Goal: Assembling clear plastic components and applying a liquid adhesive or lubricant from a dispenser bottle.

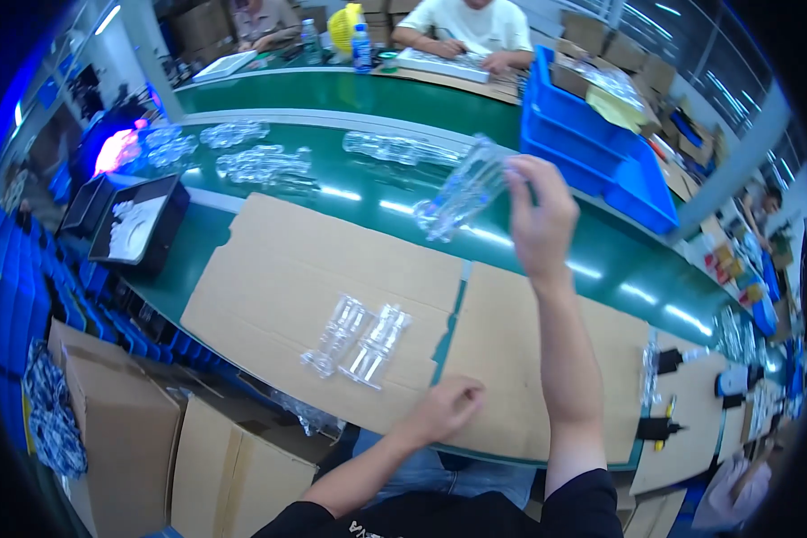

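My right hand (545,215) is raised over the green conveyor belt (592,242), its fingers pinched on a clear plastic part (466,186). The part is long, see-through and slightly blurred, tilted down to the left, with small blue spots. Low over the cardboard sheet (511,359), near its front edge, is my left hand (448,410); its fingers are curled in, and nothing shows in them. To its left, two clear plastic pieces (378,345) lie side by side on another cardboard sheet (269,260).
Several clear plastic parts (264,166) lie along the belt. A black bin (143,224) with white pieces stands at left. Blue trays (592,148) stand at the far right. Tools with black clips (659,429) lie on the right. Across the belt, people work beside a blue bottle (360,49).
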`<state>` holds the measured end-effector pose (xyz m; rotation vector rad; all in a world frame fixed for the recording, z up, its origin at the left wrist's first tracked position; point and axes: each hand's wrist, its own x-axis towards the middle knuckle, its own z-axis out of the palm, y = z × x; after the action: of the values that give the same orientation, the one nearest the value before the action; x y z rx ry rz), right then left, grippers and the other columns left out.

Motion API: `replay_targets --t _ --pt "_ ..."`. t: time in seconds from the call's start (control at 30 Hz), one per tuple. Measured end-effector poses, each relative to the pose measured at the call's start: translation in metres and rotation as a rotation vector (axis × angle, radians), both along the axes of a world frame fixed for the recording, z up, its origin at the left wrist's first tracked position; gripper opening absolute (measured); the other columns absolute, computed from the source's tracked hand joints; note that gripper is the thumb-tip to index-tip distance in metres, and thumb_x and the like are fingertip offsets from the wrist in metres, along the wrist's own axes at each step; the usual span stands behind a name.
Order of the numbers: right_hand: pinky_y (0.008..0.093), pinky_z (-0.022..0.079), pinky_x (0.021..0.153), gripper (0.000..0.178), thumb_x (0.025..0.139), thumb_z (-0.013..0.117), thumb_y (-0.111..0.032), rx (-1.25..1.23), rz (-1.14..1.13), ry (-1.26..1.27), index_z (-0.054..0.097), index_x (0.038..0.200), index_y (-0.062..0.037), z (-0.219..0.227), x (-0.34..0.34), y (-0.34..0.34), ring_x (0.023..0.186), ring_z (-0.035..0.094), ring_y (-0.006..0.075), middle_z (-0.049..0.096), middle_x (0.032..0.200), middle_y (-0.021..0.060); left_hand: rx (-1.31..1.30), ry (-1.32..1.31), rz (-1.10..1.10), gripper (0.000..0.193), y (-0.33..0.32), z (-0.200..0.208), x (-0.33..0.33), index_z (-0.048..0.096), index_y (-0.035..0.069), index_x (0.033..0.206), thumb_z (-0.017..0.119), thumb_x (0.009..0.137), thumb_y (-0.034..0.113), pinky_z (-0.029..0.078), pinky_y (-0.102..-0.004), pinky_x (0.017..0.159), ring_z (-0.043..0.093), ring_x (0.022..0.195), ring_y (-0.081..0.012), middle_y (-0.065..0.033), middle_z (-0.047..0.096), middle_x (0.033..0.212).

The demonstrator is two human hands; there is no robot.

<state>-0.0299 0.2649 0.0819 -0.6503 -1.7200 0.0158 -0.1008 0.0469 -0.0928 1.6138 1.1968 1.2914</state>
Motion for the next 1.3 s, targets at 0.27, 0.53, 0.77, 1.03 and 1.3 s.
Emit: replay_targets --t 0.27,0.53,0.77,1.03,1.3 --pt "0.0332 0.051 0.079 0.024 0.075 0.067 -0.002 -0.256 0.032 -0.284 0.069 0.099 -0.0063 -0.036 0.144 -0.209 0.086 0.063 0.0248 0.066 0.103 0.0091 -0.369 -1.062 -0.641 0.075 -0.011 0.024 0.025 0.034 0.000 0.140 0.068 0.078 0.026 0.046 -0.0385 0.094 0.059 0.105 -0.0321 -0.0207 0.055 0.123" --pt "0.0264 0.049 0.054 0.044 0.093 0.051 -0.014 -0.443 -0.221 1.184 0.039 0.135 -0.0113 -0.124 0.261 -0.313 0.066 0.058 0.0170 0.059 0.086 0.0102 -0.476 -0.734 -0.855 0.069 -0.056 -0.003 0.077 0.038 0.003 0.132 0.073 0.073 0.012 0.050 -0.0421 0.089 0.062 0.099 -0.0336 -0.0190 0.059 0.108" --pt "0.0191 0.041 0.043 0.045 0.098 0.049 -0.038 -0.669 0.142 1.726 0.038 0.137 -0.0181 -0.165 0.368 -0.290 0.064 0.060 0.0131 0.060 0.113 0.0204 -0.344 -0.701 -0.746 0.062 -0.094 0.004 0.112 0.042 0.006 0.127 0.070 0.073 0.000 0.050 -0.0426 0.088 0.061 0.098 -0.0314 -0.0168 0.058 0.105" --pt "0.0181 0.042 0.041 0.018 0.094 0.058 -0.017 -0.447 0.009 1.376 0.054 0.110 -0.0102 -0.159 0.375 -0.311 0.057 0.051 0.0095 0.059 0.096 0.0106 -0.306 -0.459 -0.765 0.054 -0.108 0.026 0.118 0.052 0.002 0.117 0.073 0.067 0.002 0.048 -0.0364 0.088 0.060 0.096 -0.0248 -0.0139 0.060 0.103" --pt "0.0213 0.031 0.043 0.047 0.095 0.052 -0.032 -0.351 0.224 1.271 0.041 0.130 -0.0025 -0.130 0.299 -0.370 0.051 0.039 0.0087 0.057 0.106 0.0117 -0.133 -0.208 -0.794 0.066 -0.122 0.028 0.115 0.052 0.003 0.119 0.080 0.059 0.006 0.051 -0.0335 0.078 0.062 0.084 -0.0221 -0.0115 0.063 0.099"
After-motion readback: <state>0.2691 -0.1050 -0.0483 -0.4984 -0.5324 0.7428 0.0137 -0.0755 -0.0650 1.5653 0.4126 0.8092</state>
